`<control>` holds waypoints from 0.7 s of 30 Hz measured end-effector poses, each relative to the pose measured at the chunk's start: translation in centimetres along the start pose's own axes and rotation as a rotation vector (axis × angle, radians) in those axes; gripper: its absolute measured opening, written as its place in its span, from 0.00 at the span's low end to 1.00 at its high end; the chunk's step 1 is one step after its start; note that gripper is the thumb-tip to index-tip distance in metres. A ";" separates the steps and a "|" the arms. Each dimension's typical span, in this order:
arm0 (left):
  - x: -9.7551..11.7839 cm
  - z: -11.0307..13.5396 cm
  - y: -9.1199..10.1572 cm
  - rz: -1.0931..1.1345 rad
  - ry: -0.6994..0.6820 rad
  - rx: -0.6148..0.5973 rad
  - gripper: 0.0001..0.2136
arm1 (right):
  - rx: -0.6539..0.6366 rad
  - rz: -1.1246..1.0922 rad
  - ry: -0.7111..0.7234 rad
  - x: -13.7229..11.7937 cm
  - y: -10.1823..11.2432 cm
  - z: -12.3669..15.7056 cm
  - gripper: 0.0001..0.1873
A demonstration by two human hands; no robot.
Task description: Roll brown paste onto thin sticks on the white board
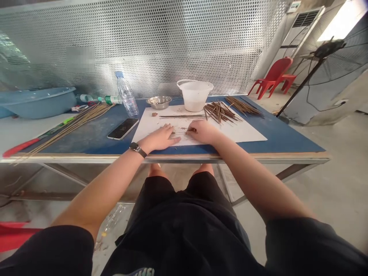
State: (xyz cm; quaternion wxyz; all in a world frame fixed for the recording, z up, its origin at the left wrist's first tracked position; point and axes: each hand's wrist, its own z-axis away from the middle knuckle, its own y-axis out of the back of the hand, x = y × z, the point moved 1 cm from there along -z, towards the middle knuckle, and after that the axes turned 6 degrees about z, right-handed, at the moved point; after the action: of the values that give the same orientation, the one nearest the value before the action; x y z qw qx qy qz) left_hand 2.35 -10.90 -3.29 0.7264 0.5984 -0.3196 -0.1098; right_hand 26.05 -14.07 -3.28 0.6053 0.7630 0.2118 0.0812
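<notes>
My left hand (162, 138) lies flat on a white board (244, 135), fingers stretched out and thumb apart. Facing it, my right hand (202, 130) is closed in a pinch at the end of a thin stick (180, 133) that runs between the hands. My right fingers partly hide what they grip. Just beyond both hands, several thin dark sticks (184, 116) lie in a row across the board. To their right is a loose pile of brown sticks (221, 112). A small brown lump (154, 114) sits near the board's left corner, and dark crumbs are scattered about.
Behind the board stand a white bucket (196, 96) and a metal bowl (159, 102). A phone (123, 128), a water bottle (127, 96), long thin rods (71, 124) and a blue basin (40, 102) are at left. More brown sticks (243, 105) lie at right. Perforated metal sheeting rises behind.
</notes>
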 end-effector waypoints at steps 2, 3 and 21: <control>0.6 1.4 -0.1 -0.052 0.001 -0.013 0.46 | 0.051 -0.044 -0.066 0.8 -0.3 0.2 0.15; 0.8 2.2 -0.2 -0.080 -0.007 -0.013 0.48 | 0.091 -0.068 -0.100 1.3 -0.5 0.3 0.14; 0.9 -1.2 1.2 -0.174 0.078 -0.123 0.51 | 0.291 -0.174 -0.459 2.9 -0.8 -0.1 0.13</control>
State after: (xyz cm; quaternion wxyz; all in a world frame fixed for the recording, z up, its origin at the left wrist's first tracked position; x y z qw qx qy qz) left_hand 3.51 -10.15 -1.97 0.7613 0.5821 -0.2306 -0.1686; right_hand 28.47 -12.57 -4.40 0.5263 0.8192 0.1433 -0.1771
